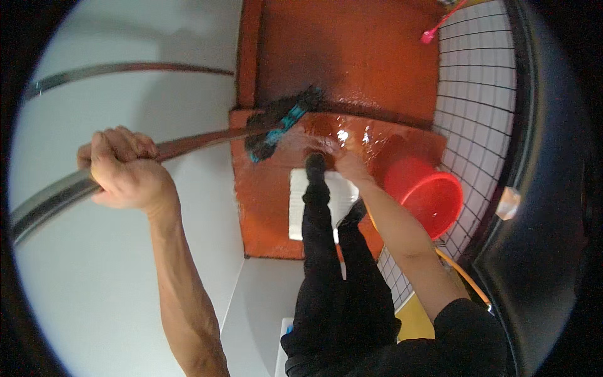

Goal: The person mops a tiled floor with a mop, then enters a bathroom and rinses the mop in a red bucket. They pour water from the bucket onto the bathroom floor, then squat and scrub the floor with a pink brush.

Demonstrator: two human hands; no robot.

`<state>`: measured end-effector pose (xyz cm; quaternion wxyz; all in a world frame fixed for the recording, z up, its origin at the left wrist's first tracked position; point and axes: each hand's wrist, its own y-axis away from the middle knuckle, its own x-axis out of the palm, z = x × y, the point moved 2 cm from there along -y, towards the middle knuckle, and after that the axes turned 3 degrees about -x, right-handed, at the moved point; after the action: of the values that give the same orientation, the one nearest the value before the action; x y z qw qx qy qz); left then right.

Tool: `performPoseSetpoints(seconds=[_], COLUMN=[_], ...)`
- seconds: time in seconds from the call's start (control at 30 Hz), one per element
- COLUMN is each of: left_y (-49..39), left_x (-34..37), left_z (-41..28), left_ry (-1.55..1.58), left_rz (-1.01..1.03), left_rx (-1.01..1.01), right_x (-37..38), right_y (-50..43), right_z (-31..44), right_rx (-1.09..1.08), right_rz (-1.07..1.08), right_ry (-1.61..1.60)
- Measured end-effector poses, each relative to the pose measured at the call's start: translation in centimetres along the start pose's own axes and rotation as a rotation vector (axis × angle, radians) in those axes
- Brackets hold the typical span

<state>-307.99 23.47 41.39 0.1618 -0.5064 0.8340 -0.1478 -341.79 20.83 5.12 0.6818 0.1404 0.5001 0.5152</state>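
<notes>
My left hand (125, 167) grips the long pole (198, 141) of a scrubbing brush or broom. Its dark bristled head with a turquoise back (282, 127) lies at a slant on the wet red-brown floor (268, 202). Lower and further right, my right hand (351, 167) is blurred and looks closed on the end of an orange hose (464, 275), which runs behind the forearm. The hose end itself is hidden. Water appears to spray left from that hand towards the brush head.
A white squat toilet pan (297, 207) lies around my dark-shod feet. A red bucket (438, 205) stands at the right by the white tiled wall (476, 89). A raised floor edge (377, 115) crosses ahead. The pale wall (202, 103) stands left, and a pink object (427, 36) is at the upper right.
</notes>
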Motion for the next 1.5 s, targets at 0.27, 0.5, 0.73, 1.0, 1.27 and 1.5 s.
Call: performPoseSetpoints(seconds=[0.27, 0.5, 0.73, 1.0, 1.27, 1.5], left_y=[-6.6, -6.4, -4.9, -14.2, -13.4, -6.0], left_x=[-0.1, 4.4, 15.7, 24.6, 27.6, 24.0], left_z=[5.2, 2.1, -4.7, -23.0, -26.9, -21.4], left_ry=[0.064, -0.060, -0.051, 0.268, 0.479, 0.275], left_rz=[-0.070, -0.021, 0.365, 0.589, 0.917, 1.100], left_rx=[-0.200, -0.202, -0.487, -0.353, -0.179, -0.065], right_x=[-14.8, -28.4, -31.6, -29.2, -32.6, -35.6], right_y=[3.0, 10.0, 14.7, 20.0, 22.4, 20.1], right_z=[-21.7, -12.2, -7.4, -14.4, -12.2, -12.7], right_rx=[0.303, 0.274, 0.353, 0.458, 0.496, 0.312], right_rz=[-0.337, -0.256, -0.367, -0.422, -0.466, -0.578], right_ry=[0.147, 0.193, -0.138, -0.440, -0.541, -0.108])
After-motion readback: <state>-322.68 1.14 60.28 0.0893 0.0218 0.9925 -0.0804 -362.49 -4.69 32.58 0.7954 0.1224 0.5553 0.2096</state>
